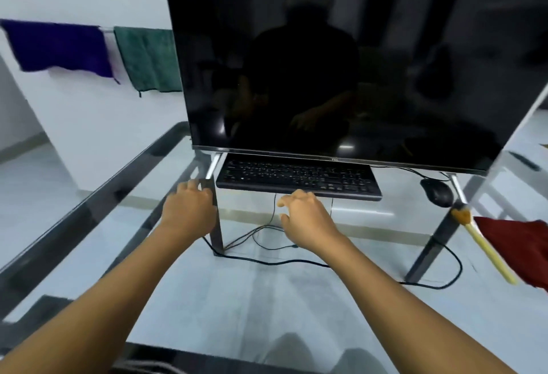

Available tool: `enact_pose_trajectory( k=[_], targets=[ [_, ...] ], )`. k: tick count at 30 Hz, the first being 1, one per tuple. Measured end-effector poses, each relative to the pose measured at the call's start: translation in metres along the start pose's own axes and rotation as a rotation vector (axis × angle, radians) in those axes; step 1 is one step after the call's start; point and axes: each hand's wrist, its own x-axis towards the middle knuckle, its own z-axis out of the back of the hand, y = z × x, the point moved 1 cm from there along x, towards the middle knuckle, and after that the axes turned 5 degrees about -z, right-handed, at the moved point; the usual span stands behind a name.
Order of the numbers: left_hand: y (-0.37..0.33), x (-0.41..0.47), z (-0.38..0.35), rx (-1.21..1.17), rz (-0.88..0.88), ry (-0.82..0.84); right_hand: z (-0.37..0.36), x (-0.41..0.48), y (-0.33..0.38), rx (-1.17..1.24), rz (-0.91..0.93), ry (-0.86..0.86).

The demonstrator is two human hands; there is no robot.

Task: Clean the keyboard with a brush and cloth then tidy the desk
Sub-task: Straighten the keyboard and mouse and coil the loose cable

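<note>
Black flat keyboard (298,176) lies on the clear glass desk (98,195), tucked partly under the big dark screen (341,62) that stands on thin silver legs.

My left hand (189,204) is near the left end of the keyboard. Its fingers are bent a little and it holds nothing. My right hand (305,213) is just in front of the keyboard's front edge, about the middle. Its fingers are spread and softly bent, and it holds nothing too. I cannot tell if the fingertips touch the keys.

A black mouse (437,192) sits to the right of the keyboard. Near it, closer to me, lies a brush with a long yellow handle (486,249), with its pale hairs pointing at the mouse. A red cloth (522,249) lies just beside the brush, at the right edge.

Through the glass I see black cables (267,261) on the floor. Far back on the left, a purple towel (59,47) and a green towel (148,59) hang on a rail.
</note>
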Motion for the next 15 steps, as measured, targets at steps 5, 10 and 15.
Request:
enact_pose_trajectory(
  k=[5,10,15],
  targets=[
    [0.018,0.002,-0.019,-0.086,0.061,0.060,0.002,0.002,0.011,0.000,0.012,-0.013],
    [0.008,0.017,-0.004,-0.309,0.077,0.057,0.016,0.010,0.010,0.120,-0.004,-0.009],
    [-0.041,0.042,0.061,-0.594,0.015,-0.052,0.048,0.021,0.024,0.718,-0.106,0.108]
  ],
)
